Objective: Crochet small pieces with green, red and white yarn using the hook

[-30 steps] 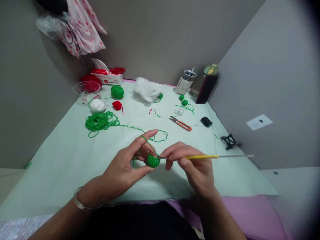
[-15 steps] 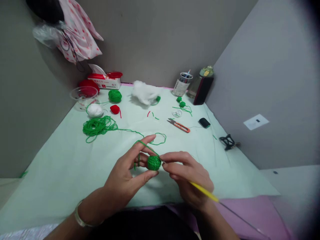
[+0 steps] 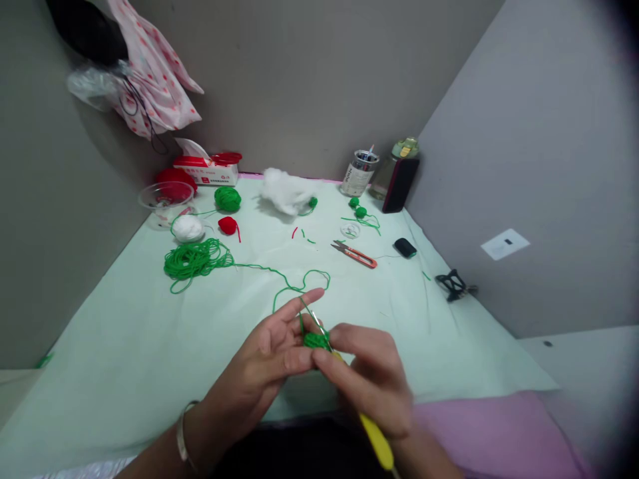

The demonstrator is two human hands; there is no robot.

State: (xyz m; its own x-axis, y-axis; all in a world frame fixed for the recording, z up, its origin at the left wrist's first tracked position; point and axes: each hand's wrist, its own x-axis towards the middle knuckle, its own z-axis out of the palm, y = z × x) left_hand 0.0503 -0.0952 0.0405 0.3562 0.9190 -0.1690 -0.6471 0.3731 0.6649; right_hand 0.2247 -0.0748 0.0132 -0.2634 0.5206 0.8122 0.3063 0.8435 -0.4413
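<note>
My left hand [image 3: 272, 352] pinches a small green crocheted piece [image 3: 316, 340] between thumb and fingers, its index finger raised with green yarn running over it. In my right hand [image 3: 372, 372] is a crochet hook [image 3: 377, 442] with a yellow handle, held like a knife. The hook's metal tip points up and away, crossing the crocheted piece and the yarn by the left fingers. Part of the piece is hidden by the thumbs. From my left hand the yarn loops across the cloth to a loose green yarn heap [image 3: 194, 259].
Orange thread snips [image 3: 354, 254] and a dark rounded object [image 3: 405, 248] lie right of centre. Behind are white stuffing [image 3: 284, 191], small green balls [image 3: 360, 211], a pen tin [image 3: 360, 173] and a bottle [image 3: 389, 169]. Left stand a plastic tub [image 3: 167, 199] and tissue box [image 3: 214, 171].
My right hand has turned the hook so that its tip now points upward across the piece and its handle points down toward me. The left hand and crocheted piece have shifted slightly right and nearer.
</note>
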